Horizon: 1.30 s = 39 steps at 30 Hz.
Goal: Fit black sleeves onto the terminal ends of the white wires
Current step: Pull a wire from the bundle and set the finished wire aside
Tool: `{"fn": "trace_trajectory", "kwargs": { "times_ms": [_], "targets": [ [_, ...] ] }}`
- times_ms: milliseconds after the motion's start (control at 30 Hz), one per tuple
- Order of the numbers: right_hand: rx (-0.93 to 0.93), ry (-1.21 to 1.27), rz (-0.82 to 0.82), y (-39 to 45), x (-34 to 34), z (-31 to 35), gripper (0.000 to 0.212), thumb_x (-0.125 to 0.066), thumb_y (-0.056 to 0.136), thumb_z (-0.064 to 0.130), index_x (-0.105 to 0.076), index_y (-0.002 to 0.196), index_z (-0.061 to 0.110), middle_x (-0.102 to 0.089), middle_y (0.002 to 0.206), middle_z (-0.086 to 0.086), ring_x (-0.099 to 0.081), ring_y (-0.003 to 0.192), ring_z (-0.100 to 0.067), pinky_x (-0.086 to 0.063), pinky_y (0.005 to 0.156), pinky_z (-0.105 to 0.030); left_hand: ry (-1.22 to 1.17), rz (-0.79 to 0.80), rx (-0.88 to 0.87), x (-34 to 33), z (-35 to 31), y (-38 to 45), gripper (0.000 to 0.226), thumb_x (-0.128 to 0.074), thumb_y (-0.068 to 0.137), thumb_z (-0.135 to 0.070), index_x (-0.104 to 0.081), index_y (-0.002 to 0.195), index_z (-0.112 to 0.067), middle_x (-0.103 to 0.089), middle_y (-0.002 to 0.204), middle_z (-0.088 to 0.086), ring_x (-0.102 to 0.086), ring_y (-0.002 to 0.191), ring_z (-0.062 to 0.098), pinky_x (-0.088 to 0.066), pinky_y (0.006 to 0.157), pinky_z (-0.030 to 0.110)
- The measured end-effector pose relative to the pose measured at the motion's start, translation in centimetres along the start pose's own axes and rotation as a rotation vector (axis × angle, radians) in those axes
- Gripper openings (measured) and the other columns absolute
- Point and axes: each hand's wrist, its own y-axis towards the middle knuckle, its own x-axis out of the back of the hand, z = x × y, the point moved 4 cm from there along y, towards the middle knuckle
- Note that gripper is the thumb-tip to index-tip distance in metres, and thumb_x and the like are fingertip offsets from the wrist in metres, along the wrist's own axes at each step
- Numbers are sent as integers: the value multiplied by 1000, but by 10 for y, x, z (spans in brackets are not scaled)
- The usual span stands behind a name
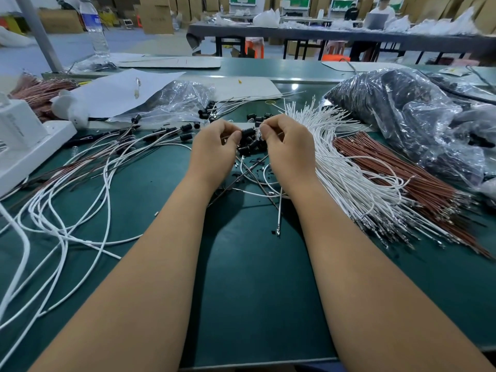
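Note:
My left hand [214,146] pinches a black sleeve [248,132] between thumb and fingers above the green table. My right hand [288,145] faces it, its fingertips pinching the end of a thin wire right at the sleeve's mouth. Several loose black sleeves [252,147] lie in a small heap just under the hands. A thick fan of white wires [341,167] spreads to the right of my right hand, terminal ends toward me. White wires with sleeves on them [80,183] trail across the left side.
Brown wires [402,173] lie beside the white bundle. A large plastic bag of black parts [418,114] fills the right. A clear bag [182,100], white paper [118,89] and a white power strip [24,146] sit left. A water bottle [94,25] stands far left.

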Motion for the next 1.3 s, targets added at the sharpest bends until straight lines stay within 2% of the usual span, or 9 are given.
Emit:
{"fn": "trace_trajectory", "kwargs": {
  "times_ms": [167,300,433,567,733,833,967,1100,1300],
  "targets": [
    [15,-3,23,0,-2,1,16,-62,89,8,-73,98,15,-65,80,9,-64,78,-13,-54,74,-35,6,0,43,1,4,3,13,-56,95,-13,-67,94,-6,-60,74,0,-47,59,-1,-35,56,7],
    [51,1,-9,-1,1,3,15,-64,88,11,-74,97,17,-71,84,6,-64,75,-11,-55,71,-35,-20,69,87,-1,4,1,11,-56,94,-13,-64,87,-11,-54,62,-8,-43,48,-3,-32,50,7],
    [70,1,7,-2,0,3,15,-65,88,12,-75,96,19,-72,85,4,-64,73,-15,-54,69,-38,-38,140,134,-2,3,-2,13,-57,93,-11,-65,82,-9,-51,58,-6,-41,38,-4,-28,43,7],
    [71,-12,13,-2,2,2,12,-64,88,14,-72,92,22,-68,80,3,-62,72,-19,-53,66,-42,-69,175,168,-1,3,-4,14,-58,93,-14,-65,82,-9,-52,58,-7,-41,37,-5,-29,42,7],
    [160,-118,13,-4,3,6,5,-62,90,19,-67,91,21,-64,77,6,-56,66,-15,-51,59,-36,-84,131,171,2,4,-2,12,-58,93,-16,-67,91,-9,-56,64,-7,-44,44,-4,-38,52,19],
    [176,-131,18,-4,3,7,5,-60,91,18,-64,89,18,-63,80,6,-51,65,-12,-49,60,-34,-69,105,133,3,2,-3,13,-58,93,-15,-67,94,-7,-61,71,-1,-50,57,4,-43,59,24],
    [161,-120,-4,-3,4,9,6,-58,92,15,-62,88,13,-61,87,4,-52,70,-12,-47,62,-33,29,3,-6,7,-5,-3,10,-59,92,-14,-67,94,-10,-63,80,-2,-56,74,12,-45,71,26],
    [130,-176,-12,-3,2,9,7,-56,92,16,-60,88,12,-60,88,3,-50,70,-13,-43,60,-32,301,-103,-226,8,-17,-6,12,-57,90,-13,-67,93,-8,-67,94,5,-57,92,25,-41,83,32],
    [116,-253,-31,-5,2,10,8,-52,91,15,-57,87,11,-54,85,4,-48,69,-17,-35,56,-29,459,-140,-349,4,-28,-10,14,-53,90,-13,-66,90,-8,-67,96,7,-54,95,30,-37,87,37]
  ]
}}
